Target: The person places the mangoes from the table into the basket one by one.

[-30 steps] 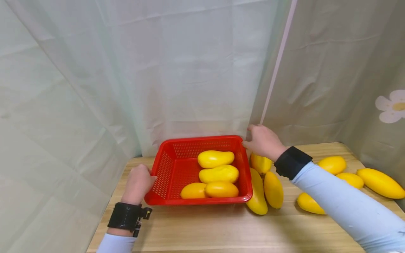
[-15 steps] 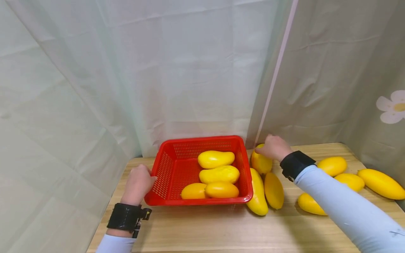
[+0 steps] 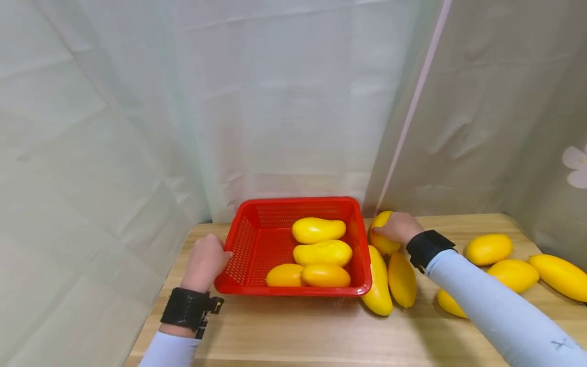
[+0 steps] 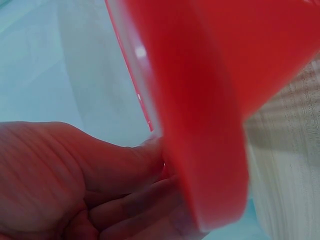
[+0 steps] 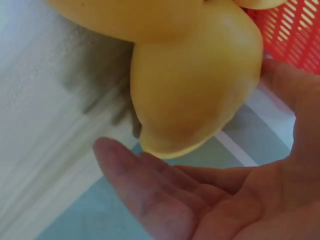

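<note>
My left hand [image 3: 207, 262] pinches the left rim of the red plastic basket [image 3: 286, 291], thumb against the rim and fingers beneath it in the left wrist view. Several yellow mangoes lie inside, toward the basket's right half. My right hand [image 3: 403, 228] is at a mango [image 5: 195, 85] just beyond the basket's back right corner. In the right wrist view its thumb [image 5: 282, 82] meets one side of that mango, while the fingers stretch loosely past the tip. Two more mangoes, one long [image 3: 379, 285] and one shorter [image 3: 402, 280], lie beside the basket wall.
On the right of the wooden table [image 3: 312, 331] lies another group of mangoes [image 3: 513, 275], partly behind my right forearm. Pale curtains [image 3: 293, 102] hang close behind the table and on both sides.
My right hand has left the basket's back right corner and moved right and down onto the mango beside it. The left hand keeps its hold on the rim. The head view has shifted slightly.
</note>
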Action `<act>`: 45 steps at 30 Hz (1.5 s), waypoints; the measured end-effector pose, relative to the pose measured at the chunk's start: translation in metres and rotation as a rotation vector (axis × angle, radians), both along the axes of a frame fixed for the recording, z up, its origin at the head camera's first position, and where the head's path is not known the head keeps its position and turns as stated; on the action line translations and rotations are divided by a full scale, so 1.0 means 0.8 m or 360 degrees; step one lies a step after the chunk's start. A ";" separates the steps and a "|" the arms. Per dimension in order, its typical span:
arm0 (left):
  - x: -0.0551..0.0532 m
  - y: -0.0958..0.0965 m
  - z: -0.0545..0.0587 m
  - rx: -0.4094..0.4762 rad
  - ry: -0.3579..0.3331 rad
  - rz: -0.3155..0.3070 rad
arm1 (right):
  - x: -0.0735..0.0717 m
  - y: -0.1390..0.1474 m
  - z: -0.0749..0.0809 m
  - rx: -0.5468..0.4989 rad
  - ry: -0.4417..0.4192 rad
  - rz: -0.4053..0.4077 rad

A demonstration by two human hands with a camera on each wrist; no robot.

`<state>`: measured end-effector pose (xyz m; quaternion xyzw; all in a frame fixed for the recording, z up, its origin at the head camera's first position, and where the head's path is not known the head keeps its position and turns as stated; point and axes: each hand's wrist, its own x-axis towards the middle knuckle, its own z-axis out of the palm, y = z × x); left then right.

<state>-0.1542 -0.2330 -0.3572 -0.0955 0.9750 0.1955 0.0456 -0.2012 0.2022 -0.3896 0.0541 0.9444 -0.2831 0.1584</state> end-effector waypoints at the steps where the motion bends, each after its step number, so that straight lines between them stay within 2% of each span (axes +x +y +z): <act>1: 0.000 0.001 0.001 0.0000 0.0000 0.0004 | 0.000 0.000 -0.003 -0.0025 -0.0013 -0.0015; 5: 0.001 0.001 0.002 0.0003 -0.0010 0.0024 | -0.001 -0.002 -0.006 -0.0057 -0.0070 -0.0031; 16: 0.001 0.000 -0.002 0.0012 0.0004 0.0006 | 0.004 -0.007 -0.005 -0.0048 -0.0051 -0.0045; 26: 0.001 0.000 -0.001 0.0015 0.0005 0.0020 | 0.000 0.001 -0.017 -0.0186 -0.0180 -0.0121; 31: 0.000 -0.001 -0.003 -0.0019 0.0025 -0.0004 | 0.000 0.009 -0.022 -0.0158 -0.0215 -0.0098; 35: 0.000 -0.001 -0.005 -0.0018 0.0025 -0.0016 | 0.001 0.017 -0.016 -0.0104 -0.0183 -0.0065; 45: -0.001 -0.001 -0.004 -0.0021 0.0010 0.0008 | 0.010 0.024 0.020 -0.0094 -0.0095 -0.0001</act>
